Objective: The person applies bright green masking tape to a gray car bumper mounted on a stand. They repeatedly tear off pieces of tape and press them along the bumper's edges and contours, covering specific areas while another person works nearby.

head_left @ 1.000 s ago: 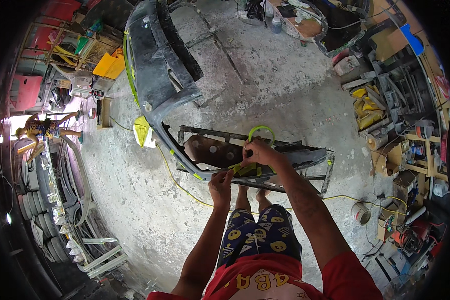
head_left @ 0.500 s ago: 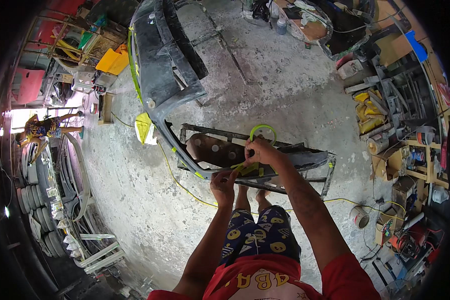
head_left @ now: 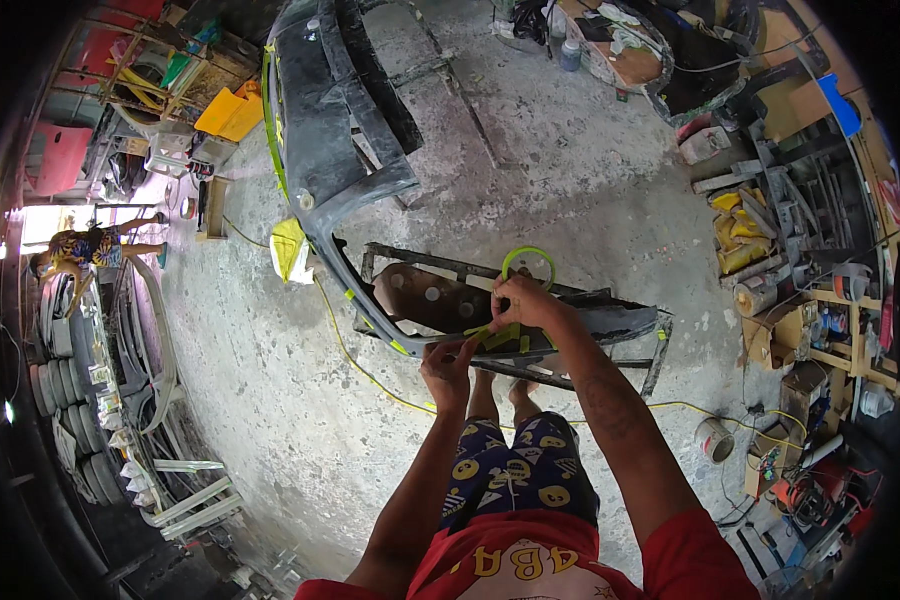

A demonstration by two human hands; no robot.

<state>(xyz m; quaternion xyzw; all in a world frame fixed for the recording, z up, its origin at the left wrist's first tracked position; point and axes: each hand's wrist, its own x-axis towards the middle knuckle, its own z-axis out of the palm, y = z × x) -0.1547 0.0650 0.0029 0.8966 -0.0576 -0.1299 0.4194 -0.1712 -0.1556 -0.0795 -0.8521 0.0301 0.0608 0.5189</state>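
A large grey car bumper (head_left: 315, 130) curves from the top of the view round towards my hands, small bits of green tape (head_left: 398, 347) stuck along its edge. At its near edge, my left hand (head_left: 445, 372) is closed in a pinch on the end of a yellow-green tape strip (head_left: 481, 335). My right hand (head_left: 522, 302) is closed just up and to the right, fingers bent at the strip's other side. A green tape roll (head_left: 552, 268) shows as a ring beyond my right fingers, apparently held there. My fingers hide part of the strip.
A dark metal stand (head_left: 660, 365) is under the bumper. A yellow hose (head_left: 355, 372) crosses the concrete floor by my feet. Boxes (head_left: 780, 325) and a can (head_left: 715, 440) are on the right. Another person (head_left: 95, 247) is at far left, beside stacked trim parts (head_left: 155, 350).
Both hands keep almost the same place and pinch at the bumper's edge. The whole view has shifted slightly. The person at far left has moved a little.
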